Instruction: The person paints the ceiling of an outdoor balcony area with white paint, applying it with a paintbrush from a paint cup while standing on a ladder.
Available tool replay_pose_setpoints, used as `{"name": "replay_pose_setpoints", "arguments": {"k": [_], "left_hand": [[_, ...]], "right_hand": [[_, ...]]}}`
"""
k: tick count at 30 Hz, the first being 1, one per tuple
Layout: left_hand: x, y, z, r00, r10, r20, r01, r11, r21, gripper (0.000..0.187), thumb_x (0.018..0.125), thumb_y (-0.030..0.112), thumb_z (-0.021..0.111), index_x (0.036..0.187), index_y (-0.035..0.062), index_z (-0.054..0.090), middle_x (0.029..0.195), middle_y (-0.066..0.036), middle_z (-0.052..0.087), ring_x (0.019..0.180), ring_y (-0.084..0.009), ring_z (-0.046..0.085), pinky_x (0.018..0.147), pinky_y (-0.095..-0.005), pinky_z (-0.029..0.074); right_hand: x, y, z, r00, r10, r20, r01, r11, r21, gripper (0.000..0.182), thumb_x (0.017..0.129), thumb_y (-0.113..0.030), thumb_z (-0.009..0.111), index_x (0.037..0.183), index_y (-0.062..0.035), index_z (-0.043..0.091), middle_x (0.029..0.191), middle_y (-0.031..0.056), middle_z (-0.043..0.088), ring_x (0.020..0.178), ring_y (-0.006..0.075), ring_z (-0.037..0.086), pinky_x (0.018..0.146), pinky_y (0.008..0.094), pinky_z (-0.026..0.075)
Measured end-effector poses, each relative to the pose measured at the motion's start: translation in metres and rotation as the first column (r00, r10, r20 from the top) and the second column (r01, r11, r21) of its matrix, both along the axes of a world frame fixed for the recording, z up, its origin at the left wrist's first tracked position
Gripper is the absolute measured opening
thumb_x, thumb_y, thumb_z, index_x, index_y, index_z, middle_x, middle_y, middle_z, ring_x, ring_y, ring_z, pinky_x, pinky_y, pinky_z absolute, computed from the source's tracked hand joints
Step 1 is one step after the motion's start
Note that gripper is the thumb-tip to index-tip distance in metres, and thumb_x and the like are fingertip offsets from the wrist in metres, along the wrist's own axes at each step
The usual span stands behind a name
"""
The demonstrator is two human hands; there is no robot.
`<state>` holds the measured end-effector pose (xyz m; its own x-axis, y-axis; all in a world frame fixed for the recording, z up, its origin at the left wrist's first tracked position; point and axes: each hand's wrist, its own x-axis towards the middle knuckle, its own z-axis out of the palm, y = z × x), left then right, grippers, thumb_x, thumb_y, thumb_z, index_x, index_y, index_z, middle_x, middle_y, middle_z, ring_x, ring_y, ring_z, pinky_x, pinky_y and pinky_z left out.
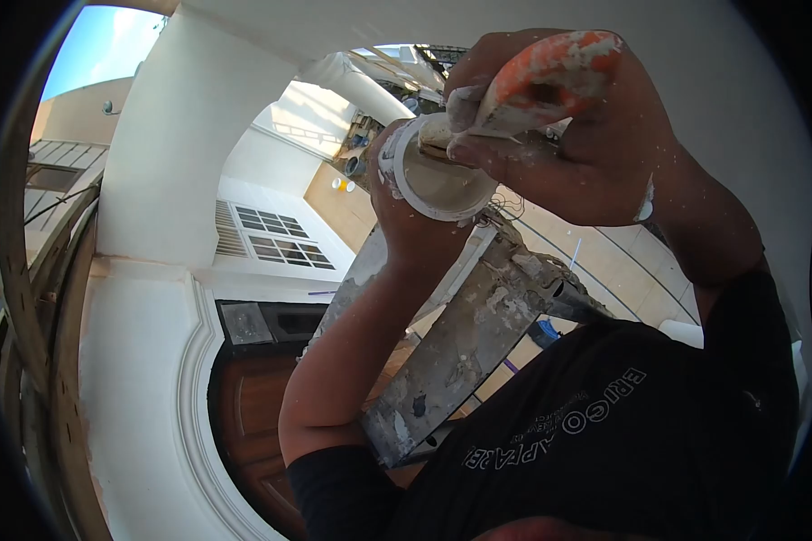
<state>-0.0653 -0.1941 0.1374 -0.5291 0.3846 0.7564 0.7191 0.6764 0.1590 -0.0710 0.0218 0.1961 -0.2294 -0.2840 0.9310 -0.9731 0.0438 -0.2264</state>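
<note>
My left hand [415, 236] is wrapped around a small white tub [413, 200] whose outside is smeared with white paint. Off-white paint [438, 185] shows inside it. Above the tub, my right hand [586, 176] grips a paintbrush [550, 81] by its orange handle, which is heavily splattered with white. The brush's working end points down into the tub's mouth and is partly hidden by my fingers and the rim. White paint marks the fingertips and wrist of my right hand.
A paint-crusted scaffold plank [460, 352] lies below my hands, high above the tiled floor [595, 261]. Wooden poles [27, 307] stand at the left. Farther down are an arched wooden door [253, 406], a window [280, 239] and small buckets [342, 184].
</note>
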Motion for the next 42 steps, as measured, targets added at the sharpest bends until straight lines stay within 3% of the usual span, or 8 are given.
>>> {"name": "replay_pose_setpoints", "arguments": {"k": [12, 19, 22, 24, 28, 33, 37, 42], "left_hand": [[-0.004, -0.001, -0.002, 0.999, 0.035, 0.029, -0.035, 0.999, 0.025, 0.086, 0.064, 0.020, 0.087, 0.132, 0.0006, 0.038, 0.126, -0.019, 0.044, 0.119, -0.0371, 0.048, 0.099, -0.0490, 0.040], [-0.009, 0.009, 0.002, 0.989, -0.015, 0.150, -0.011, 0.985, 0.172, 0.080, 0.067, 0.014, 0.086, 0.131, -0.0014, 0.041, 0.126, -0.019, 0.046, 0.118, -0.0357, 0.049, 0.101, -0.0473, 0.039], [-0.009, 0.010, 0.005, 0.994, 0.016, 0.112, -0.027, 0.995, 0.101, 0.081, 0.068, 0.015, 0.087, 0.133, -0.0020, 0.040, 0.127, -0.020, 0.047, 0.120, -0.0358, 0.048, 0.102, -0.0487, 0.038], [-0.009, 0.011, 0.005, 0.989, 0.006, 0.149, -0.031, 0.986, 0.164, 0.083, 0.067, 0.015, 0.087, 0.133, -0.0016, 0.040, 0.127, -0.020, 0.048, 0.121, -0.0355, 0.049, 0.102, -0.0488, 0.038], [-0.006, 0.017, 0.017, 0.985, 0.023, 0.172, -0.055, 0.981, 0.184, 0.078, 0.070, 0.012, 0.087, 0.129, -0.0042, 0.039, 0.118, -0.017, 0.056, 0.109, -0.0263, 0.059, 0.093, -0.0382, 0.049], [-0.021, 0.012, 0.029, 0.930, -0.116, 0.350, -0.033, 0.919, 0.393, 0.079, 0.068, 0.007, 0.084, 0.133, -0.0013, 0.039, 0.117, -0.017, 0.061, 0.111, -0.0290, 0.062, 0.095, -0.0441, 0.048], [-0.028, 0.008, 0.050, 0.873, -0.225, 0.432, 0.054, 0.926, 0.373, 0.073, 0.071, -0.002, 0.080, 0.132, -0.0024, 0.039, 0.119, -0.016, 0.061, 0.111, -0.0235, 0.063, 0.091, -0.0353, 0.055], [-0.040, 0.010, 0.056, 0.630, -0.618, 0.470, 0.103, 0.666, 0.738, 0.065, 0.077, -0.011, 0.071, 0.132, -0.0046, 0.037, 0.118, -0.017, 0.058, 0.107, -0.0241, 0.064, 0.085, -0.0337, 0.061]], "right_hand": [[-0.003, -0.018, 0.000, 0.895, -0.256, 0.367, 0.157, 0.948, 0.278, 0.036, 0.081, -0.024, 0.080, 0.105, -0.0055, 0.062, 0.091, 0.0114, 0.068, 0.088, 0.0206, 0.070, 0.079, 0.0338, 0.058], [-0.008, 0.001, -0.014, 0.938, -0.018, 0.347, 0.085, 0.980, -0.180, 0.033, 0.080, -0.015, 0.080, 0.104, -0.0021, 0.060, 0.092, 0.0093, 0.066, 0.085, 0.0198, 0.069, 0.074, 0.0333, 0.058], [-0.013, 0.010, -0.029, 0.824, 0.137, 0.550, 0.069, 0.939, -0.337, 0.029, 0.083, -0.015, 0.076, 0.104, 0.0018, 0.063, 0.089, 0.0162, 0.070, 0.077, 0.0236, 0.072, 0.070, 0.0301, 0.059], [-0.017, 0.016, -0.042, 0.563, 0.520, 0.642, -0.043, 0.795, -0.605, 0.024, 0.085, -0.008, 0.073, 0.102, 0.0036, 0.060, 0.089, 0.0152, 0.069, 0.076, 0.0207, 0.071, 0.066, 0.0291, 0.060], [-0.016, 0.016, -0.060, 0.348, 0.742, 0.573, 0.020, 0.605, -0.796, 0.021, 0.088, -0.012, 0.070, 0.098, 0.0012, 0.057, 0.082, 0.0125, 0.066, 0.068, 0.0160, 0.069, 0.061, 0.0262, 0.061], [-0.016, 0.023, -0.062, 0.074, 0.885, 0.459, 0.143, 0.446, -0.884, 0.016, 0.091, -0.015, 0.068, 0.092, -0.0041, 0.057, 0.078, 0.0104, 0.064, 0.065, 0.0180, 0.068, 0.059, 0.0236, 0.061], [-0.021, 0.026, -0.033, 0.211, 0.889, 0.406, 0.227, 0.360, -0.905, 0.015, 0.090, -0.014, 0.069, 0.088, -0.0043, 0.058, 0.083, 0.0105, 0.063, 0.067, 0.0176, 0.068, 0.061, 0.0232, 0.061], [-0.053, 0.065, 0.026, 0.472, 0.795, 0.382, 0.195, 0.328, -0.924, 0.016, 0.088, -0.010, 0.070, 0.092, -0.0021, 0.057, 0.088, 0.0118, 0.062, 0.073, 0.0187, 0.068, 0.066, 0.0254, 0.062]]}}
